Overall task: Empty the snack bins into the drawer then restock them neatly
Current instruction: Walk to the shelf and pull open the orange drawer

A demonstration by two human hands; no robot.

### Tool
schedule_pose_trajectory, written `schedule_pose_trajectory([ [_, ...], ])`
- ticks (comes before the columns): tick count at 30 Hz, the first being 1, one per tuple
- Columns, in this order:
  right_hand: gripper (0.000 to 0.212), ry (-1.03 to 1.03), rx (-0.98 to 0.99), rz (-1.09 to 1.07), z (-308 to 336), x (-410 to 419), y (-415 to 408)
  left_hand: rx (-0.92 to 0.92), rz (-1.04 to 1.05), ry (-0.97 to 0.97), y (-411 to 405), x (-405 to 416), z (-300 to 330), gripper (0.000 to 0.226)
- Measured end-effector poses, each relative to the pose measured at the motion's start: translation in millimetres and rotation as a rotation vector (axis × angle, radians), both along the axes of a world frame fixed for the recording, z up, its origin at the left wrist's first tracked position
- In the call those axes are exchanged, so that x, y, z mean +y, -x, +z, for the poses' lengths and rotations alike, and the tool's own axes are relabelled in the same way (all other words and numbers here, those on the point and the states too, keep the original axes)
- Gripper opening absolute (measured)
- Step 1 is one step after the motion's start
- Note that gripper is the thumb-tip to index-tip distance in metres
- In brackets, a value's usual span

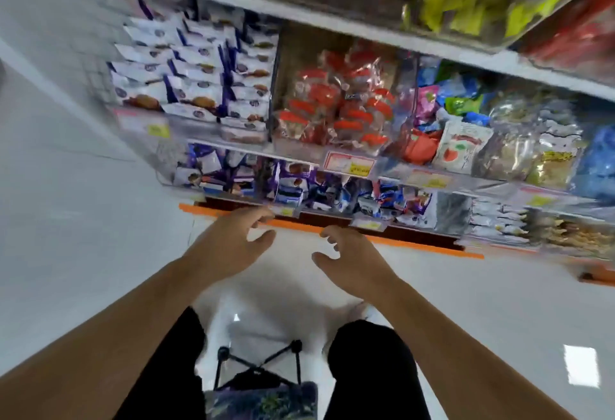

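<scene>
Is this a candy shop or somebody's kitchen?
It looks like a shop, probably a snack aisle. Clear bins on white shelves are packed with wrapped snacks, and yellow price tags are stuck on the bin fronts. Both hands, left and right, reach toward the lowest row.

A white multi-tier shelf unit [332,25] stands on a pale glossy floor [83,220], with an orange base strip [416,245] along its foot. The middle tier carries clear bins side by side: one at the left with stacked white-and-purple snack packs [196,73], one at the centre with red-labelled packs [336,103], and one at the right with mixed coloured packets [466,127]. The lowest tier holds bins of purple-and-blue packets [299,183], with yellow price tags [361,168] fixed to the bin fronts; detail is blurred.
</scene>
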State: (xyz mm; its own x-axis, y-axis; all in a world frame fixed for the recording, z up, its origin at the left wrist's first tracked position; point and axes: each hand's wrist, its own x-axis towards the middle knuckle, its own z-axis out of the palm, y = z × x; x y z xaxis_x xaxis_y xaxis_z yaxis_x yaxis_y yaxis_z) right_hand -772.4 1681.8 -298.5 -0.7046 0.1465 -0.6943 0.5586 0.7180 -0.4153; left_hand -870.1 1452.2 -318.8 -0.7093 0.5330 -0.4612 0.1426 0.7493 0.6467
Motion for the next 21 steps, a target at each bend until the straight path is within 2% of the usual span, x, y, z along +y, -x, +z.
schedule_pose_trajectory([
  [4,0.05,0.056,0.102,-0.043,-94,-1,-10,0.008,0.003,0.005,-23,-1,-90,0.042],
  [9,0.045,0.133,0.293,-0.05,-203,-18,-19,0.107,0.01,-0.062,-35,-11,-191,0.039],
  [13,0.045,0.068,0.422,0.017,-263,-26,-27,0.216,-0.025,-0.102,-39,-23,-254,0.032],
  [17,0.037,0.041,0.55,0.021,-297,-33,-35,0.367,-0.038,-0.036,-35,-17,-286,0.04],
  [19,0.037,0.05,0.57,-0.023,-301,-37,-39,0.398,-0.023,-0.077,-37,-5,-281,0.031],
  [21,0.037,0.128,0.598,-0.135,-298,-40,-49,0.426,0.036,-0.16,-49,1,-272,0.032],
])
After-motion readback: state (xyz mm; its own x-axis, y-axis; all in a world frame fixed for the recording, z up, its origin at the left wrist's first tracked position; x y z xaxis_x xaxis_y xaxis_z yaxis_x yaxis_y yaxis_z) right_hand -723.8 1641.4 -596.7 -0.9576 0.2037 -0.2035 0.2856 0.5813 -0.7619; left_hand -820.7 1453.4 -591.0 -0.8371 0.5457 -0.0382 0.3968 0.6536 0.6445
